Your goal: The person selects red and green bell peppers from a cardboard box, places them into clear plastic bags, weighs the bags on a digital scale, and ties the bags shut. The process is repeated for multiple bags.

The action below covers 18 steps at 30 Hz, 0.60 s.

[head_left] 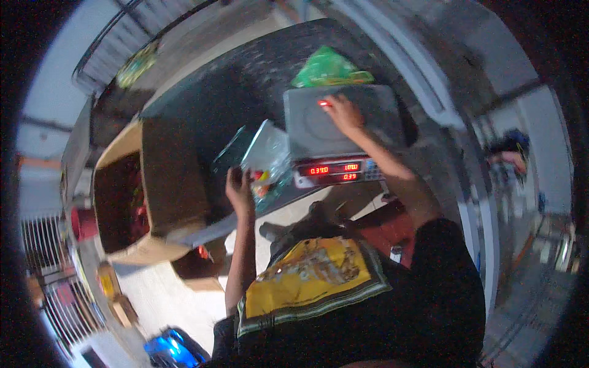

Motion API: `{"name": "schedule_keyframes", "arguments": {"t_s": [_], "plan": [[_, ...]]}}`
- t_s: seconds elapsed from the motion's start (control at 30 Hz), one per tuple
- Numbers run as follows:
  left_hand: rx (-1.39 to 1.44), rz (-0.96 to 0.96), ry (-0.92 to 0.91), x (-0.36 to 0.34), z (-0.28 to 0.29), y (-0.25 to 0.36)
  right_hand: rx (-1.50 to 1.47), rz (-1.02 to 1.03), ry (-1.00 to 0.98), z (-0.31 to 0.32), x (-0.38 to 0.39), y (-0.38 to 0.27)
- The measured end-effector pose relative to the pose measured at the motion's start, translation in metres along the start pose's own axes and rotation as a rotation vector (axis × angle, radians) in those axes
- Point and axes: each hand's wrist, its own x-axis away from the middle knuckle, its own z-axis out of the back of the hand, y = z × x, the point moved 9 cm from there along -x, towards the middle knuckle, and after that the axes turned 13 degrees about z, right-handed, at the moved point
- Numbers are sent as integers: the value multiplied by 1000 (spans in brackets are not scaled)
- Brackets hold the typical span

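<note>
My right hand is over the grey pan of a digital scale, its fingertips closed on a small red piece. The scale's red-lit display is just below the pan. My left hand, fingers curled, grips a clear plastic bag to the left of the scale; small yellow and red items show inside it. A green plastic bag lies just beyond the pan.
An open cardboard box with red contents sits at the left of the dark table. Below are a red stool and a blue shiny object. Railings and a pale frame edge flank the table.
</note>
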Motion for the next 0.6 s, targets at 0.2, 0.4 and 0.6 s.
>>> {"name": "schedule_keyframes", "arguments": {"t_s": [0.2,0.4,0.6], "plan": [[-48,-77,-67,15,-14,21,-1089,16,-445,-65,61,-128],[-240,-228,-70,34,-16,8,-1658,-855,-696,-161,111,-186],[-268,-90,-74,62,-15,-18,-1881,-1140,-174,-240,105,-181]]}}
